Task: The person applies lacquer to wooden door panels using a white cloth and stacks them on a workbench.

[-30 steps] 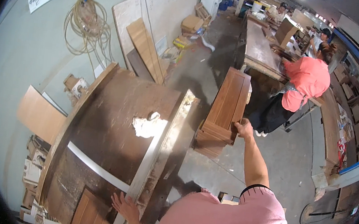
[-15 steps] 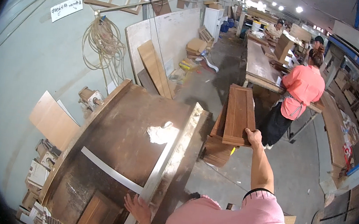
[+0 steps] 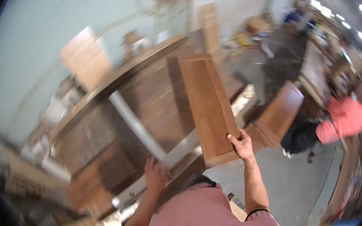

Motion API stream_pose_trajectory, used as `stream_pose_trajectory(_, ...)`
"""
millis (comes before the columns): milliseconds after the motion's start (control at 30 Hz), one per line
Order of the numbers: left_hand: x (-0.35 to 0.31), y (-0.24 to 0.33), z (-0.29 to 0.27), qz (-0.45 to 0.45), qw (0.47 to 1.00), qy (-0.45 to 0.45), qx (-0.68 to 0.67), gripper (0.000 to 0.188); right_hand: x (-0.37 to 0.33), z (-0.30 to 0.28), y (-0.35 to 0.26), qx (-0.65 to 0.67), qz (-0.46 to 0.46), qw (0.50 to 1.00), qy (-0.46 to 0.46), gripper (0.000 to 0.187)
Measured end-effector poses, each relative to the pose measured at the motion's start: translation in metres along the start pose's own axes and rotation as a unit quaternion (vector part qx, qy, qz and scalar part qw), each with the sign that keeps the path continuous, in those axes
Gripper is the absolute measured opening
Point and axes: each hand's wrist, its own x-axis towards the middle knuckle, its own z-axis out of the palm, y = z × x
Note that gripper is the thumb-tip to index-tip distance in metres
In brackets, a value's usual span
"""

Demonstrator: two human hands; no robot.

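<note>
My right hand (image 3: 242,146) grips the near end of a brown wooden cabinet door panel (image 3: 209,109), thumb on its face and the fingers underneath. The panel is held tilted above the right part of a wide, dusty workbench (image 3: 149,94). At the bench's near edge, my left hand (image 3: 155,176) has its fingers spread and holds nothing. It lies close to the end of a pale flat strip (image 3: 137,125) crossing the bench top; motion blur hides whether it touches. Another wooden panel (image 3: 102,173) lies on the bench to its left.
Right of the bench stands a stack of similar panels (image 3: 279,113). A person in a coral shirt (image 3: 345,118) works at a long table (image 3: 315,68) beyond it. Boards (image 3: 210,29) lean at the back wall, and a tan sheet (image 3: 87,57) leans against the left wall.
My right hand has brought the panel from over the stack leftward to above the bench. The view has turned left. My left hand stays near the strip's end.
</note>
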Motion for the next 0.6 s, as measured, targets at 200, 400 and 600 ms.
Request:
stream_pose_trajectory(200, -0.005, 0.001, -0.006, -0.137, 0.99, -0.018, 0.028, 0.037, 0.072, 0.138, 0.019, -0.065, 0.045, 0.984, -0.16, 0.056)
stream_pose_trajectory(400, 0.002, 0.005, -0.004, -0.276, 0.958, -0.005, -0.074, 0.037, 0.127, 0.214, 0.049, -0.171, -0.014, 0.958, -0.228, 0.063)
stream_pose_trajectory(600, 0.085, -0.025, 0.026, -0.331, 0.939, 0.076, -0.041, 0.044, 0.155, 0.246, 0.055, -0.413, -0.122, 0.875, -0.221, 0.06)
